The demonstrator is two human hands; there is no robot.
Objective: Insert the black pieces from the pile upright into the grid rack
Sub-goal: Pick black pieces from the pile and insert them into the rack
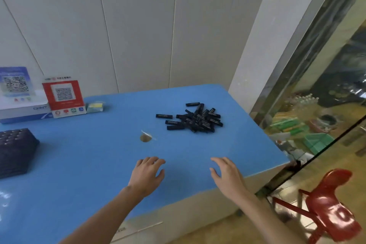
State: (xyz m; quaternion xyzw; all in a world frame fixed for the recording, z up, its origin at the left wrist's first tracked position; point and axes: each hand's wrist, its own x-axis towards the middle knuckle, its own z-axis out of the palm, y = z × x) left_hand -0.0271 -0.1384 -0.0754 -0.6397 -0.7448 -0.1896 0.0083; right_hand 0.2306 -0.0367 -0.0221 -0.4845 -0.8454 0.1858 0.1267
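Note:
A pile of small black rectangular pieces lies on the blue table toward its far right. The dark grid rack stands at the left edge of the view, partly cut off. My left hand hovers over the table's near middle with relaxed fingers and holds nothing. My right hand is beside it to the right, fingers spread and empty. Both hands are well short of the pile and far to the right of the rack.
A red QR-code stand, a blue QR-code sign on a white box and a small yellow-green pad sit at the back left. A small tan scrap lies mid-table. A red chair stands beside the table's right edge, by a glass wall.

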